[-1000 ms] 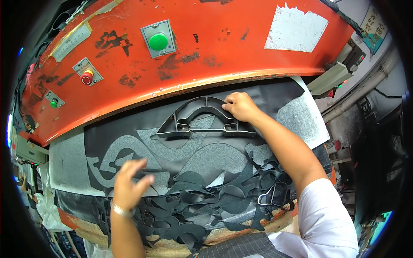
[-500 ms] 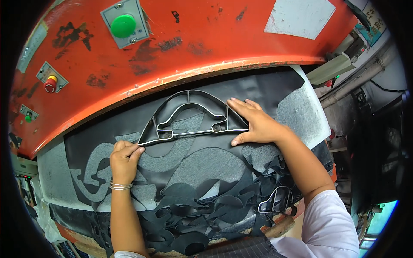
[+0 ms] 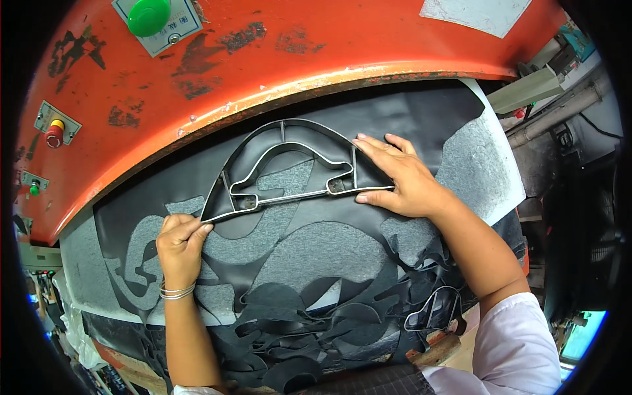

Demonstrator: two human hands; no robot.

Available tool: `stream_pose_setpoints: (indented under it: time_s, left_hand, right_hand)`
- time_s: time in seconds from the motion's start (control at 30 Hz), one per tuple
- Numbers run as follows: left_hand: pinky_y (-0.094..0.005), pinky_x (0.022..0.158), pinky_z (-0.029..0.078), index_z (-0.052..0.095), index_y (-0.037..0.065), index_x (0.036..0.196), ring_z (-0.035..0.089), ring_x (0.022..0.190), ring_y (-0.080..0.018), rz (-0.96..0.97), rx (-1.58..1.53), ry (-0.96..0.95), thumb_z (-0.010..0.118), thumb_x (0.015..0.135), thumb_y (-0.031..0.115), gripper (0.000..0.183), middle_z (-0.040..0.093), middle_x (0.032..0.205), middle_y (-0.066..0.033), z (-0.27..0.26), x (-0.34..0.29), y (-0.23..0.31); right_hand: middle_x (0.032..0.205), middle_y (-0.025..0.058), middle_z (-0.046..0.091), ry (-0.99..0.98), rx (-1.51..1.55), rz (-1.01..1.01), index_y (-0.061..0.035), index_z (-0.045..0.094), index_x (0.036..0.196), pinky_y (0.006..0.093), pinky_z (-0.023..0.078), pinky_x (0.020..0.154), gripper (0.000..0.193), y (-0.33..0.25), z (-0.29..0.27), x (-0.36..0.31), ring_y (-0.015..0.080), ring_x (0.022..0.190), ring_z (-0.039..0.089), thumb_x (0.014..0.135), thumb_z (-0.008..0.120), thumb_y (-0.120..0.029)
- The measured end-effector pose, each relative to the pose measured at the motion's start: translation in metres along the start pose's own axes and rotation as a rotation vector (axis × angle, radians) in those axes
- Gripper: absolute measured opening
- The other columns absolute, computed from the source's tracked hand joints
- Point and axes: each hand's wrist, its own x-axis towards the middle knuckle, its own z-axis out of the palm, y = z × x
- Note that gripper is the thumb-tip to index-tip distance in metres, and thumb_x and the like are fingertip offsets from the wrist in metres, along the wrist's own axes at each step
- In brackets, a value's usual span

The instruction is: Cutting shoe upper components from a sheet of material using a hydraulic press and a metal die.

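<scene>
L hand (image 3: 179, 241) sits near-left, palm down w/ fingers curled and fingertips pinched fwd, bangles on wrist, forearm bare and running straight back, while R hand (image 3: 397, 178) reaches farther right, flat, fingers spread leftward, arm angled in w/ white sleeve.

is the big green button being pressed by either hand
No, the green button sits untouched up on the orange press while both hands rest on the metal cutting die below.
</scene>
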Motion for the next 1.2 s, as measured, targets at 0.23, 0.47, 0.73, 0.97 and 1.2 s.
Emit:
stream_pose_setpoints:
  time_s: [0.23,0.47,0.73,0.97,1.2]
  left_hand:
    - [-0.0339,0.071,0.045,0.072,0.001,0.078,0.058,0.074,-0.0229,0.066,0.037,0.042,0.077,0.069,0.006,0.011,0.064,0.074,-0.008,0.01,-0.005,-0.006]
    - [-0.0341,0.076,0.048,0.073,0.005,0.092,0.061,0.081,-0.0257,0.083,-0.004,0.04,0.076,0.074,0.015,0.021,0.066,0.084,-0.0098,0.023,-0.006,-0.031]
    - [-0.0285,0.074,0.049,0.069,-0.002,0.094,0.059,0.076,-0.0106,-0.179,-0.191,0.674,0.057,0.097,0.028,0.032,0.068,0.083,-0.0053,-0.122,-0.006,-0.087]
    - [-0.0297,0.072,0.044,0.062,0.0,0.085,0.052,0.073,-0.0131,0.115,0.103,1.139,0.047,0.101,0.029,0.037,0.058,0.081,-0.0039,-0.199,-0.014,-0.097]
    - [-0.032,0.059,0.036,0.047,0.002,0.067,0.042,0.061,-0.0152,-0.014,0.089,0.555,0.05,0.099,0.03,0.043,0.045,0.063,-0.0043,-0.212,-0.044,-0.036]
  right_hand:
    - [0.142,0.022,0.043,-0.005,-0.035,-0.016,-0.0059,0.038,0.143,0.0486,0.022,0.113,0.081,0.008,0.007,-0.004,0.033,0.133,0.04,0.08,0.067,-0.049]
    - [0.143,0.0192,0.042,0.058,-0.233,0.102,-0.0059,0.037,0.143,0.0454,0.026,0.11,0.092,0.0,0.004,-0.005,0.0356,0.138,0.032,0.071,0.078,-0.046]
    - [0.105,0.0167,0.064,0.384,0.189,0.006,-0.0021,0.05,0.128,0.0357,0.052,0.082,0.061,-0.103,-0.017,0.008,0.0248,0.096,0.064,0.08,0.077,-0.027]
    - [0.071,0.0092,0.059,0.609,0.255,-0.021,-0.0022,0.05,0.098,0.031,0.049,0.056,0.032,-0.169,-0.027,0.059,0.0207,0.061,0.061,0.082,0.073,-0.016]
    - [0.071,0.0139,0.06,0.452,0.314,0.074,-0.0025,0.05,0.091,0.035,0.048,0.06,0.029,-0.177,-0.031,0.029,0.0269,0.064,0.061,0.084,0.071,-0.02]
